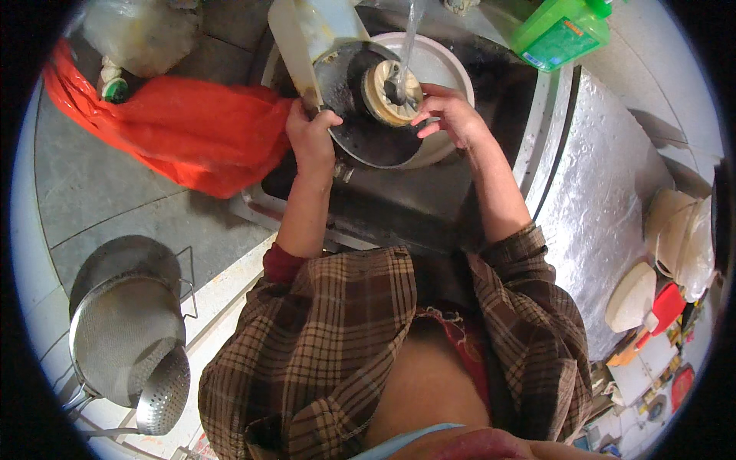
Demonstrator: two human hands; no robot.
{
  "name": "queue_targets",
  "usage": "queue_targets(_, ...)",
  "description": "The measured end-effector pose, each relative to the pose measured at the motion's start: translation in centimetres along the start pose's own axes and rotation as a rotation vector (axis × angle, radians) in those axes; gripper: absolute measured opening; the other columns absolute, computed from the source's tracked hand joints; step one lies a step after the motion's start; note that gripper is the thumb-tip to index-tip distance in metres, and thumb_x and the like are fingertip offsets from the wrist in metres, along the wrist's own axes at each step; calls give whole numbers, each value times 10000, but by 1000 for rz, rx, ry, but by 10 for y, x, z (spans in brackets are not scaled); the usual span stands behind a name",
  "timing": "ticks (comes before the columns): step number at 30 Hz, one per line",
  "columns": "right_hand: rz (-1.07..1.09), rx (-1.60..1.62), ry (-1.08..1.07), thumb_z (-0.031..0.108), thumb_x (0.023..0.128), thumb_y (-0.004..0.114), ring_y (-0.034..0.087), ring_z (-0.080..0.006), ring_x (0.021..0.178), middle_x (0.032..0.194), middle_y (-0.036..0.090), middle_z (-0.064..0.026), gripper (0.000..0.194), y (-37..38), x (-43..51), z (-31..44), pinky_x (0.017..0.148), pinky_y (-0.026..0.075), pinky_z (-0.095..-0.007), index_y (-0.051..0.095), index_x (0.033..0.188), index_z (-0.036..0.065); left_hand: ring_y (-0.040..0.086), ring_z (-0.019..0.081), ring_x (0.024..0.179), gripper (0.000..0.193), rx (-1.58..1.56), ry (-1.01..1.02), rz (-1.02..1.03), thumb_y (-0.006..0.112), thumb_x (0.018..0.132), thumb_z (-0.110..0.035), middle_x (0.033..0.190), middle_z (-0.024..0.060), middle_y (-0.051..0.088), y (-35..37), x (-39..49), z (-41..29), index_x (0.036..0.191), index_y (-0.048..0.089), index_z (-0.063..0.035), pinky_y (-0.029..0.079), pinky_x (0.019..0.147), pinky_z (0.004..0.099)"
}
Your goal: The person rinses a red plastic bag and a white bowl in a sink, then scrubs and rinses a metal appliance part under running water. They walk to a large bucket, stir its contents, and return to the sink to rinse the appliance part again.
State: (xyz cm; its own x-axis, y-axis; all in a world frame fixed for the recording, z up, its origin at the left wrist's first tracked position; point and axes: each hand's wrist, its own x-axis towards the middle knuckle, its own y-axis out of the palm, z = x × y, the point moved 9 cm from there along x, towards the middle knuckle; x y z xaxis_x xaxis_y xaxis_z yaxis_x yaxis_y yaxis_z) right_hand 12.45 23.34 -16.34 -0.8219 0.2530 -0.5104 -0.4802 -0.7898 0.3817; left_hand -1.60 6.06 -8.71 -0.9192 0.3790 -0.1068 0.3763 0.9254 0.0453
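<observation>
My left hand (313, 135) grips the near left edge of a dark round pan (351, 86), its thumb over the rim, beside the lower end of a pale flat-sided container (299, 52). Against the right side of a round, cream-coloured part with a ridged inside (397, 92) rest the fingers of my right hand (451, 115). That part is over the pan, tilted, and water from above (411, 40) runs into it. Behind and below the pan, a white round basin (460, 75) stands in the metal sink (402, 201).
Left of the sink lies a red plastic bag (201, 126). A mesh strainer (129, 339) and a perforated ladle (167, 391) are at the lower left. A green bottle (563, 40) stands at the back right, above a shiny metal-covered surface (604, 201).
</observation>
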Motion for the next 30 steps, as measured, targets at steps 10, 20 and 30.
queue_targets(10,46,223,62,93,731,560,604,-205,664,831,561,-87,359,8,32,-6,607,541,-333,534,1065,-35,530,156,757,334,124,108,-21,575,567,-21,824,38,561,4,11,-21,894,521,22,419,718,261)
queue_targets(20,-33,99,-1,33,691,523,576,-237,537,788,578,-125,150,12,49,-6,533,542,-356,573,817,-32,510,151,728,318,257,202,-43,581,573,-40,800,42,557,5,12,-32,879,524,25,419,698,264)
queue_targets(30,-187,-258,-68,60,705,546,587,-236,827,1008,599,-103,404,-24,13,6,683,524,-346,566,1103,-7,511,153,723,302,141,110,-25,575,567,-25,790,39,560,2,18,-16,861,527,28,418,685,272)
